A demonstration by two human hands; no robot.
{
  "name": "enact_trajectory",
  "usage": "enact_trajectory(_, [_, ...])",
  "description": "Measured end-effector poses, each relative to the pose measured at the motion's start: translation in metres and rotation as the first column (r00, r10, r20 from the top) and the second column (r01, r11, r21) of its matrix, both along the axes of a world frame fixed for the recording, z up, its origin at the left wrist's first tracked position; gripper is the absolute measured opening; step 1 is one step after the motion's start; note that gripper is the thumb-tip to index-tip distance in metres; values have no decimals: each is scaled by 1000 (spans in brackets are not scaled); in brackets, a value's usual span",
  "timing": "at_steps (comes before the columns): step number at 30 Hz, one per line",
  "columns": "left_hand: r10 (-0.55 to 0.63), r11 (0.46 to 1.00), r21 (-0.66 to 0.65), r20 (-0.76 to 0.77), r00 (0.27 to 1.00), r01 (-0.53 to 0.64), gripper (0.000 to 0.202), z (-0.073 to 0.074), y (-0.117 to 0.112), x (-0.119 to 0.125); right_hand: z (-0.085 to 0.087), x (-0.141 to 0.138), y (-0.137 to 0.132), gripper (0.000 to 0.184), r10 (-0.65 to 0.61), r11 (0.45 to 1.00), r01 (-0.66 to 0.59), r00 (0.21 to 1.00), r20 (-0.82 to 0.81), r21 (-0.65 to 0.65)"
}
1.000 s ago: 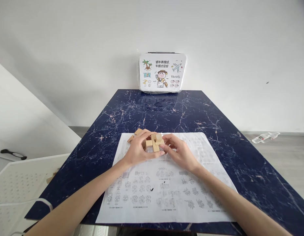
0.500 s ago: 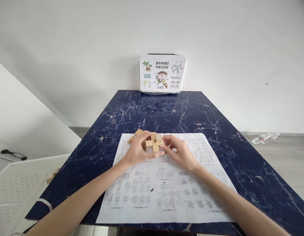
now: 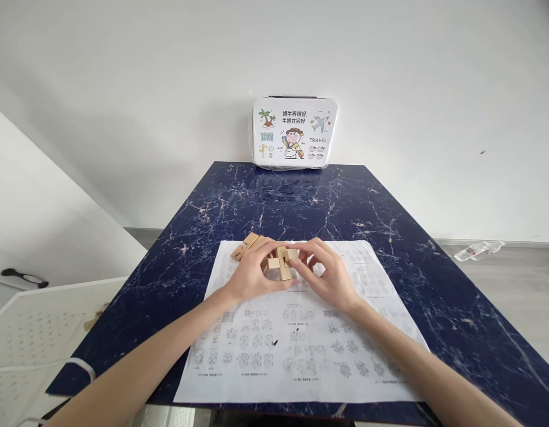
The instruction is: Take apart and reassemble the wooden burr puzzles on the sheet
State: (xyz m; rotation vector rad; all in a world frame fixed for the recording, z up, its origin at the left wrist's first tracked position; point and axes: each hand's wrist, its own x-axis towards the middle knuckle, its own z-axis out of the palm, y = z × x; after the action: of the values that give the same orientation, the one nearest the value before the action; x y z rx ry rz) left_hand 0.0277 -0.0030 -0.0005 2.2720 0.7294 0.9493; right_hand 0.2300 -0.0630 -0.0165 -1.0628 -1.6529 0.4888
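Note:
A small wooden interlocking puzzle [image 3: 283, 271], made of crossed pale blocks, is held above a printed sheet [image 3: 310, 338]. My left hand [image 3: 252, 273] is closed around its left side, thumb along the near edge and fingers behind it. From the right, my right hand [image 3: 325, 270] pinches a pale block at the puzzle's right side between thumb and fingers. Loose wooden pieces [image 3: 246, 243], one with a dark mark, lie just behind my left hand at the sheet's upper left corner. My fingers hide part of the puzzle.
The sheet with diagrams lies on a dark blue marbled table [image 3: 296, 207]. A white cartoon-printed case [image 3: 294, 133] stands at the far edge against the wall. At left is a white perforated surface [image 3: 38, 332] with a cable [image 3: 81, 363]. Clear bottles [image 3: 479, 250] lie on the floor at right.
The puzzle has turned slightly and shifted a little right and nearer in my hands. The pale block at its right has moved lower, with my right fingers now on it.

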Motion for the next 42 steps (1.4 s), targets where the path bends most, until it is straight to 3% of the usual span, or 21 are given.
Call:
enact_trajectory(12, [2, 1000, 6, -18, 1000, -2, 63, -1, -2, 0, -1, 0, -2, 12, -52, 993, 45, 996, 66, 105])
enact_trajectory(20, [42, 980, 193, 37, 998, -48, 53, -5, -4, 3, 0, -8, -10, 7, -157, 982, 144, 981, 109, 118])
enact_trajectory(29, [41, 969, 245, -5, 999, -38, 58, -11, 0, 1, -2, -4, -9, 11, -42, 999, 43, 993, 107, -1])
enact_trajectory(34, [25, 974, 226, -15, 1000, -21, 58, -12, -1, 1, -2, -8, -12, 11, -107, 994, 102, 980, 168, 38])
enact_trajectory(42, [86, 946, 317, -48, 995, -66, 51, -15, 0, 0, -12, -12, -13, 22, -224, 974, 209, 938, 265, 86])
